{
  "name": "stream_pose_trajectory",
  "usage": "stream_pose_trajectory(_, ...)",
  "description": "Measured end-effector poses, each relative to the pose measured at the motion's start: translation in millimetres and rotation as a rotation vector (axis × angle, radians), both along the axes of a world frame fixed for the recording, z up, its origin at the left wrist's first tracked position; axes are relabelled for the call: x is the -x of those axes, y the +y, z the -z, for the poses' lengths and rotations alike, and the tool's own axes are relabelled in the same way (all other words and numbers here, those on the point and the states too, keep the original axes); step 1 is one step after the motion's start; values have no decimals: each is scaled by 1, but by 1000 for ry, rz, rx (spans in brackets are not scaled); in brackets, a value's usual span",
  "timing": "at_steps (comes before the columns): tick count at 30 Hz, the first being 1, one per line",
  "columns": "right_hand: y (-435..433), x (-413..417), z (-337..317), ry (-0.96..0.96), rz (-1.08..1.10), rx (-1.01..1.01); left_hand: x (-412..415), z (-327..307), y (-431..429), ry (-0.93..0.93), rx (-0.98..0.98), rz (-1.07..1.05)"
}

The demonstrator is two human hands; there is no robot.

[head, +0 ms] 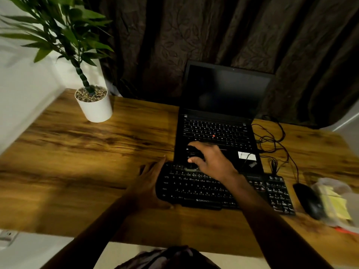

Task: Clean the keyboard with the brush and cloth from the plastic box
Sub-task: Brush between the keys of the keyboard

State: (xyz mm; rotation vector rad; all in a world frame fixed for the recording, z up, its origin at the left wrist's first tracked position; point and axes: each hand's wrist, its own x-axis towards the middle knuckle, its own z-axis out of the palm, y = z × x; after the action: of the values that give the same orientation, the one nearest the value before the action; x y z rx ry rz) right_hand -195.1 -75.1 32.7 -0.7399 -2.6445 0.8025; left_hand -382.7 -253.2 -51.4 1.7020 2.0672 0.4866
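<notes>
A black keyboard [204,189] lies on the wooden desk in front of an open laptop. My right hand [211,159] grips a black brush [193,154] whose bristles touch the keyboard's top row. My left hand [149,175] rests against the keyboard's left end with its fingers straight. A clear plastic box [336,202] with a yellow cloth [335,204] inside sits at the desk's right edge.
The black laptop [219,121] stands open just behind the keyboard. A black mouse [308,199] lies between the keyboard and the box, with tangled cables [272,140] behind it. A white potted plant [94,105] stands at the back left. Dark curtains hang behind the desk.
</notes>
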Motion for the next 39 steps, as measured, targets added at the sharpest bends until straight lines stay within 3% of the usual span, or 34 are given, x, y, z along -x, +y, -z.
stream_pose_trajectory(5, 6, -9, -1, 41, 71, 106, 1, 0, -1, 2, -2, 9)
stream_pose_trajectory(11, 21, -42, -5, -24, 158, 59, -1, -5, -1, -20, -29, 17)
stream_pose_trajectory(18, 6, -21, 0, 65, 122, 149, 2, -1, -1, -21, -54, 38)
stream_pose_trajectory(28, 31, -68, -8, -2, 193, 70, 2, 0, 0, -56, -25, 7)
stream_pose_trajectory(35, 20, -52, 0, 94, 192, 170, -1, -6, -2, -101, -9, -14)
stream_pose_trajectory(39, 30, -77, -3, 50, 234, 183, -2, -3, -1, -72, -50, 14)
